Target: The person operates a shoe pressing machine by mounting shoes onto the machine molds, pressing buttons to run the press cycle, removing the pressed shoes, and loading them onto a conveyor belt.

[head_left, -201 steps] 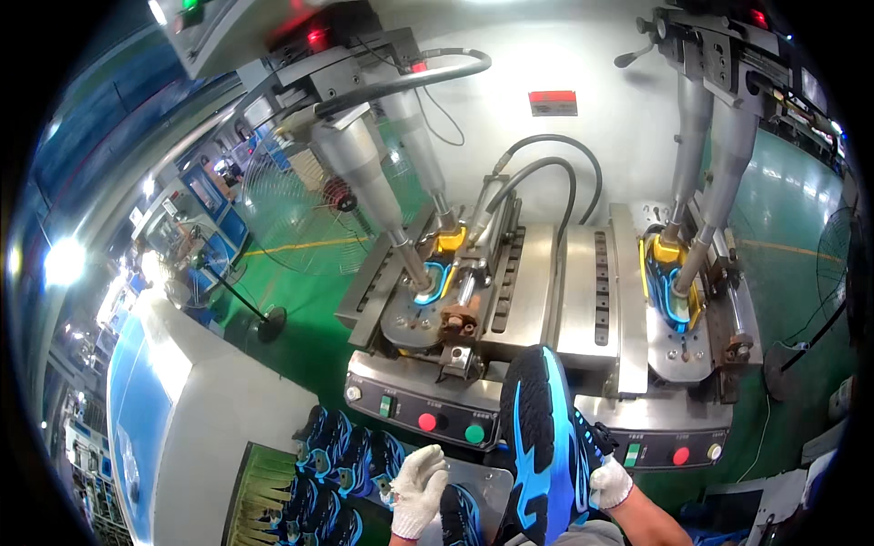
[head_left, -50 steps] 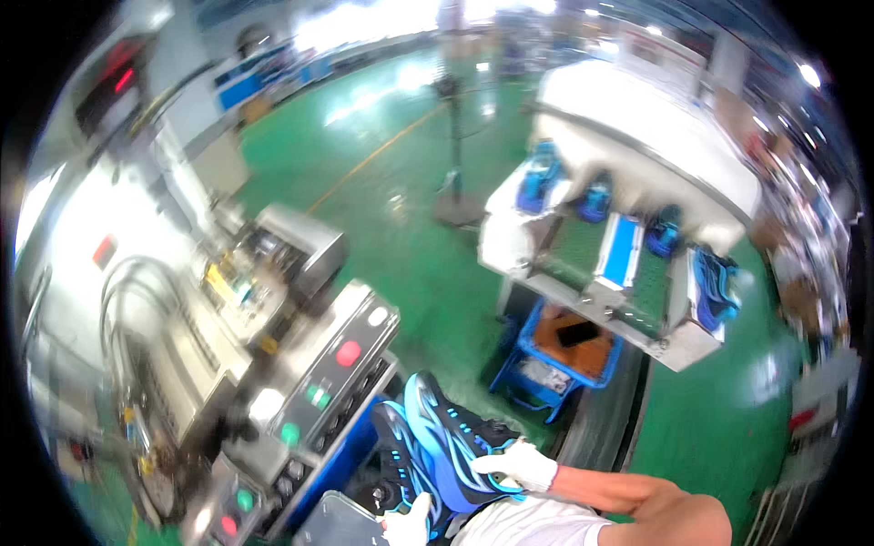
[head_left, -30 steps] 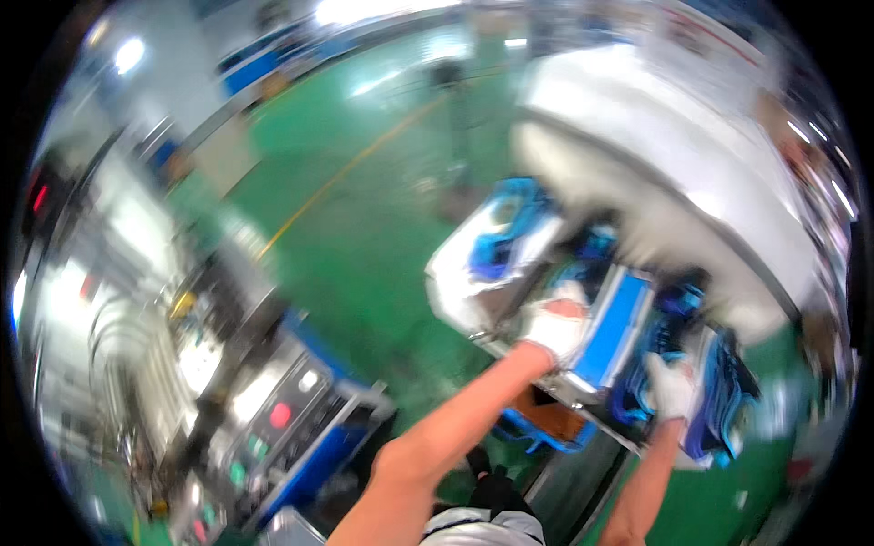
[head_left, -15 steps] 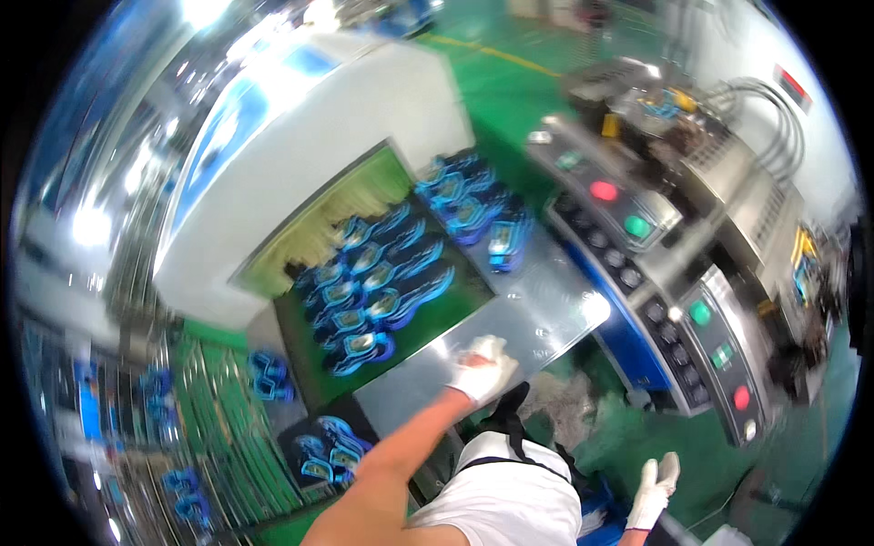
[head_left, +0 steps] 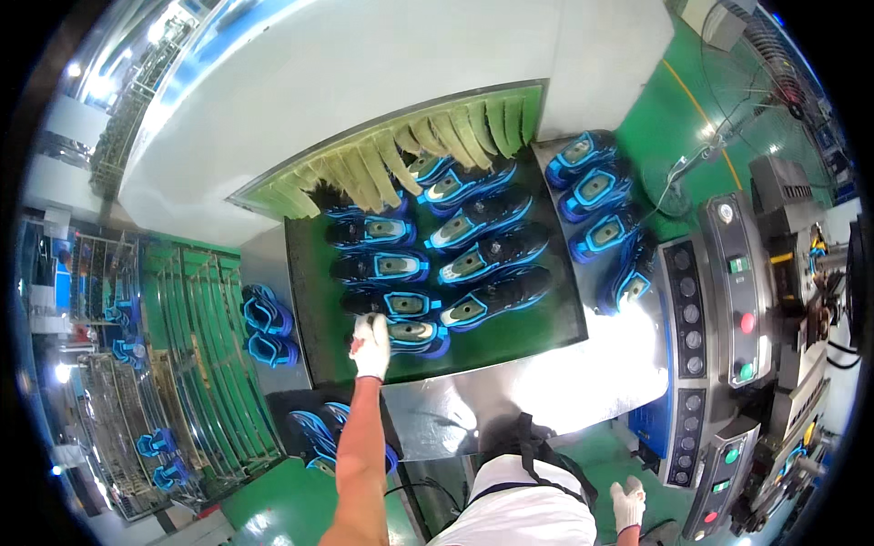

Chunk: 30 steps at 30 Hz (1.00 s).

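My left hand (head_left: 370, 346), in a white work glove, reaches over the front of a green conveyor belt (head_left: 473, 350). Its fingers are closed around one end of the nearest black and blue shoe (head_left: 412, 334), partly hiding it. Behind that shoe, several similar shoes (head_left: 492, 296) lie on their sides in two columns, running back to a curtain of yellow-green strips (head_left: 364, 173). My right hand (head_left: 628, 505), also gloved, hangs low beside my body at the lower right. Its fingers are loosely bent and apart, and nothing shows in it.
A metal ledge (head_left: 428, 419) borders the belt's front. More shoes stand on the right side shelf (head_left: 596, 191), the left side (head_left: 269, 328) and a dark tray (head_left: 319, 437). Control panels with buttons (head_left: 728, 291) rise at right, near a fan (head_left: 669, 187). Wire racks (head_left: 214, 355) stand at left.
My view has turned toward the conveyor. My left hand has moved from above the metal ledge, where it held nothing visible, to the end of the nearest shoe. My right hand stays low.
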Available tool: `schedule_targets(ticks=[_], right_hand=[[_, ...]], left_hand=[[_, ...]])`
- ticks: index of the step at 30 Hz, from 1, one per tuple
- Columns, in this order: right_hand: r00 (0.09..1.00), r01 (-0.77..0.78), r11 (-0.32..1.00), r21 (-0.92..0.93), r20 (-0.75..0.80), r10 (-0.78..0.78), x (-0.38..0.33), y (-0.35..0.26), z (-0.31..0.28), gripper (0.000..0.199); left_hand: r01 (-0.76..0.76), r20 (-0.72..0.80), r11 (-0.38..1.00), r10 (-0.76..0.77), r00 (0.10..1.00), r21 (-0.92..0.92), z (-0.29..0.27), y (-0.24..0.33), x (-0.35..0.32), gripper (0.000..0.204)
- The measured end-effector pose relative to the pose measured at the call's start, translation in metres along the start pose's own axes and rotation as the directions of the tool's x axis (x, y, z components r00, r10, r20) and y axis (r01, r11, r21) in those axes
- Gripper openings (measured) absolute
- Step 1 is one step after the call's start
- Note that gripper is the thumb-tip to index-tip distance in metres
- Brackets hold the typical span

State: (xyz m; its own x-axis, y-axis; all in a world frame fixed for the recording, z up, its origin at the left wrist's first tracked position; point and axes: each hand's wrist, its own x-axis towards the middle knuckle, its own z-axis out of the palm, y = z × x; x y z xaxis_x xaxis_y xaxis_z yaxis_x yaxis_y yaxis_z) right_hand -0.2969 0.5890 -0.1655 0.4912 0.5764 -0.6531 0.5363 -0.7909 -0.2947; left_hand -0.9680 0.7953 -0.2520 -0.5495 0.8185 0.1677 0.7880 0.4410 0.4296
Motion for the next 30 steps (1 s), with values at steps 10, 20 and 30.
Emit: schedule_targets(ticks=[10, 20, 30], right_hand=[[0.894, 0.435, 0.889, 0.141, 0.053, -0.445, -0.012, -0.22, -0.013, 0.06], [0.949, 0.293, 0.89, 0.349, 0.008, -0.315, -0.032, -0.13, -0.026, 0.065], [0.522, 0.851, 0.525, -0.036, -0.058, -0.851, -0.087, -0.272, -0.101, 0.078]], left_hand=[[0.17, -0.002, 0.975, -0.172, 0.985, -0.142, -0.044, 0.062, -0.031, 0.053], [-0.038, 0.122, 0.997, 0.047, 0.991, -0.073, -0.021, 0.075, -0.009, 0.031], [-0.292, 0.332, 0.609, 0.704, 0.628, -0.738, -0.06, 0.378, -0.103, 0.026]])
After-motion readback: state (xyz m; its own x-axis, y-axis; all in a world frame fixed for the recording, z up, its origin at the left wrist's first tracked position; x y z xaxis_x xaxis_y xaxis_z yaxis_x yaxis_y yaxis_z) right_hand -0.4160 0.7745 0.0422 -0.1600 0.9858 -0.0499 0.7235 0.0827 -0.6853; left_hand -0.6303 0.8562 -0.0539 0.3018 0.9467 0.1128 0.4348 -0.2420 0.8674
